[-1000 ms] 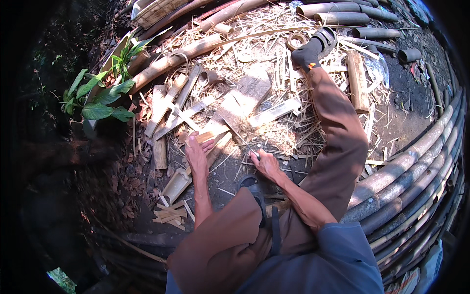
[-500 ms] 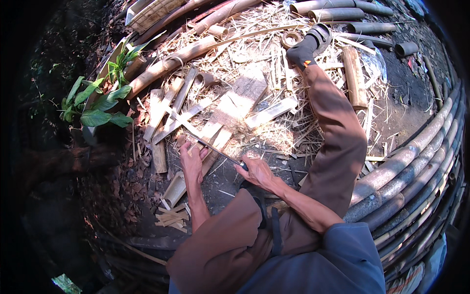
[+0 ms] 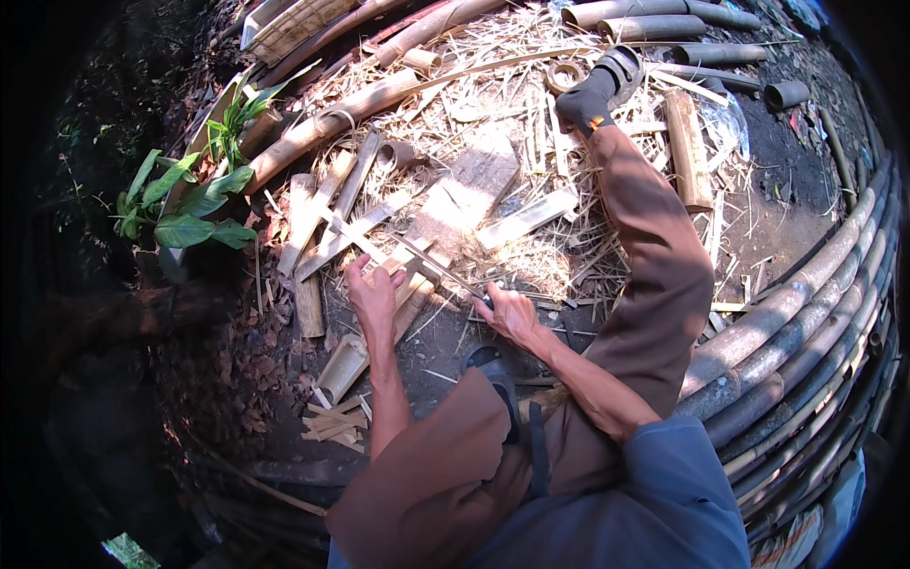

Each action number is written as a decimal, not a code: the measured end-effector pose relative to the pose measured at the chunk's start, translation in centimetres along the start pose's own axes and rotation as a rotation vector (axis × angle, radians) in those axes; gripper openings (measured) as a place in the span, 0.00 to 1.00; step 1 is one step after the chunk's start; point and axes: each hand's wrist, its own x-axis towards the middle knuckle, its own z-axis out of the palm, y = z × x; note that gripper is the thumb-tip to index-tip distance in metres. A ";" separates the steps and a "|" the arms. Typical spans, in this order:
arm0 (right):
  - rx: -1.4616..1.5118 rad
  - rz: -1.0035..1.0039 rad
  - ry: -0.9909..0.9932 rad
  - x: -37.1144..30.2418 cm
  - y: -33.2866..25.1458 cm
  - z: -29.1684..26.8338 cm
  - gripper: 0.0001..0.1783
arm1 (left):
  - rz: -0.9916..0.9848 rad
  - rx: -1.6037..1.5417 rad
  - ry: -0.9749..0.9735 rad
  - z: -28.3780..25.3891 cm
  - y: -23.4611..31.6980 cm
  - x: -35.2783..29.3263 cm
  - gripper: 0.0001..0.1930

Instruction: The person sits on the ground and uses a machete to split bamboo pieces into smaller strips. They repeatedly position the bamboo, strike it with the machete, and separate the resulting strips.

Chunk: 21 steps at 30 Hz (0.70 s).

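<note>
At the lower left of the frame, a pile of slats [image 3: 336, 423] lies near a split bamboo piece [image 3: 343, 368]. At centre, the left hand [image 3: 375, 294] has its fingers parted beside a strip [image 3: 410, 305]; whether they pinch anything, I cannot tell. The right hand [image 3: 515, 316] grips the knife [image 3: 444, 270] by its handle, blade slanting up-left over the strip. Beyond lies a board [image 3: 482, 178]; upper left, a crate [image 3: 287, 28].
</note>
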 end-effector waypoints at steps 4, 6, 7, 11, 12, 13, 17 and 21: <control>-0.320 -0.280 0.015 0.7 6.3 1.4 0.24 | 0.068 -0.015 0.045 4.3 -1.1 1.9 0.15; 0.178 0.096 -0.165 1.4 2.8 1.1 0.26 | 0.613 0.423 0.096 3.4 -5.6 4.7 0.11; 0.418 0.286 -0.247 1.7 1.2 0.6 0.28 | 0.660 0.447 0.095 3.1 -8.8 6.8 0.11; 0.428 0.424 -0.180 0.0 2.0 -1.9 0.34 | 0.396 0.192 -0.131 5.7 -7.1 5.9 0.14; 0.443 0.448 -0.231 -0.1 0.9 -2.8 0.35 | 0.011 -0.044 -0.169 4.3 -6.1 5.2 0.15; 0.458 0.477 -0.283 -0.3 0.7 -3.9 0.35 | 0.132 0.304 -0.219 4.7 -2.1 0.9 0.12; 0.730 0.398 -0.166 1.0 -3.3 -5.9 0.32 | 0.582 0.693 -0.573 2.7 -3.6 -5.3 0.05; 1.196 0.619 -0.218 2.5 -2.1 -5.3 0.23 | 0.196 0.633 -0.737 1.3 -1.2 -8.5 0.26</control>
